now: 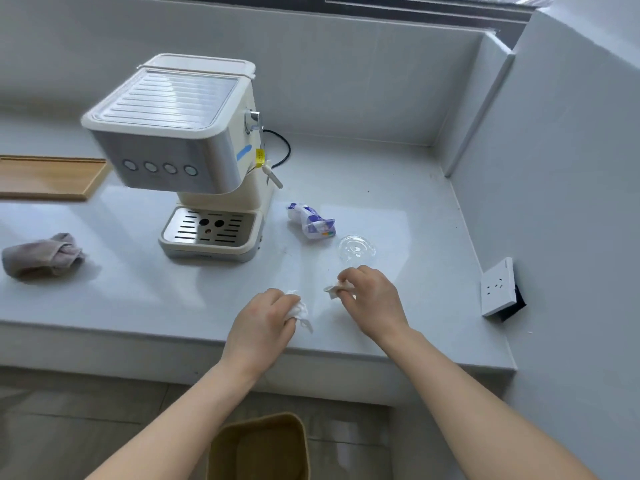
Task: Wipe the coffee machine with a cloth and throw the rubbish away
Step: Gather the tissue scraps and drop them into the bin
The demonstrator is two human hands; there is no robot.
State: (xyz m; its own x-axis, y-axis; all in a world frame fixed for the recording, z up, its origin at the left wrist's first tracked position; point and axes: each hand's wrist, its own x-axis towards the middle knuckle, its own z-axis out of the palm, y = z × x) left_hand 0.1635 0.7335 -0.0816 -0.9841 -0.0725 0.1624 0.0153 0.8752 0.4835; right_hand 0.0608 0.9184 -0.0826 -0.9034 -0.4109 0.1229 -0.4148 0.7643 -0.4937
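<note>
My L hand (266, 317) grips a crumpled tissue (300, 311). R hand (370, 296) pinches a paper scrap (332, 291). Both are front-right of the coffee machine (180, 150). Wrapper (311, 221) and clear lid (356, 249) lie right of machine, nearer my R hand. Bin (259, 445): on floor, front of machine, almost under L hand. Cloth (41, 252): left of machine.

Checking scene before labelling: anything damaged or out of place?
The wall socket on the right sits tilted and pulled loose, dark gap behind. A crumpled wrapper and clear lid lie loose on the counter.

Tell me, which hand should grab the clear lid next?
Probably right: the right hand sits nearest the lid, though it pinches a paper scrap; the left hand is farther, gripping a tissue.
</note>
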